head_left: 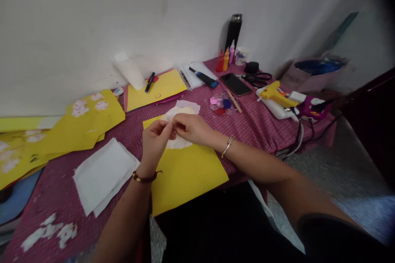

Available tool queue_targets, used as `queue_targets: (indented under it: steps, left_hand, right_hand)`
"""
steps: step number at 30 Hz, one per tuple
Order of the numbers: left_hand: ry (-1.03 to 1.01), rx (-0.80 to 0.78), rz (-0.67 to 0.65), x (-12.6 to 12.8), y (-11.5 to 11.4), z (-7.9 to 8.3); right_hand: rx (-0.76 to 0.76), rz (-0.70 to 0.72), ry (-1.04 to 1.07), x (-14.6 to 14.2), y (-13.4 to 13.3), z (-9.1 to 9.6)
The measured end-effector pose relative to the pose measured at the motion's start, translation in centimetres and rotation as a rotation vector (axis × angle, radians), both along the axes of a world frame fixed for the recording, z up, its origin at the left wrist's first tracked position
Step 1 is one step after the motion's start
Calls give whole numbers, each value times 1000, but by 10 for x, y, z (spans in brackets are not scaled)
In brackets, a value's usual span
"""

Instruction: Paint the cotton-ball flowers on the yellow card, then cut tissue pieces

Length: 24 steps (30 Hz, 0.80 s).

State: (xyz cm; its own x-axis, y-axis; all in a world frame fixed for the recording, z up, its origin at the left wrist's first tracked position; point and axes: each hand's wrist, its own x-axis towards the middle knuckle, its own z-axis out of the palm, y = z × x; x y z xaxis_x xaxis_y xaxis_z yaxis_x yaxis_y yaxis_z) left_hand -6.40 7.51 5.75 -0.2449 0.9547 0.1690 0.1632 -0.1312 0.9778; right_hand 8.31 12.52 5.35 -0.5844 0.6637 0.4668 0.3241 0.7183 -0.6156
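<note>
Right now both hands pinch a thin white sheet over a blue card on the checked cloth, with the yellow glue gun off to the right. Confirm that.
Wrong in one respect: the card under the white sheet is yellow, not blue, as the head view shows. The left hand and right hand do pinch it, and the glue gun lies to the right.

Both hands, left (156, 139) and right (193, 128), meet fingertip to fingertip, pinching.

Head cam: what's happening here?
A person works at a table covered with a red checked cloth. Both hands meet over a yellow sheet: the left hand and right hand pinch a thin white paper piece between their fingers. A white paper stack lies to the left, a glue gun to the right.
</note>
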Motion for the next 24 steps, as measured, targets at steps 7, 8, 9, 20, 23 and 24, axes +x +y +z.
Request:
queue_targets:
  steps: [7,8,9,20,23,24]
  left_hand:
    - [-212,-97,-63,-6,7,-8]
    - [-238,-103,-64,-6,7,-8]
    - [-260,-107,-65,-6,7,-8]
    - [-255,-106,-101,-6,5,-9]
    - [-241,-105,-129,-7,5,-10]
    - [-234,-108,-125,-7,5,-10]
  right_hand:
    - [-95,106,141,0,2,-3]
    - [-130,105,174,0,3,-4]
    - [-167,93,208,-2,4,-5]
    - [-304,57,307,-7,12,-13]
    - [-279,43,306,-6,12,-12]
    - [-276,46,304,-5,12,-12]
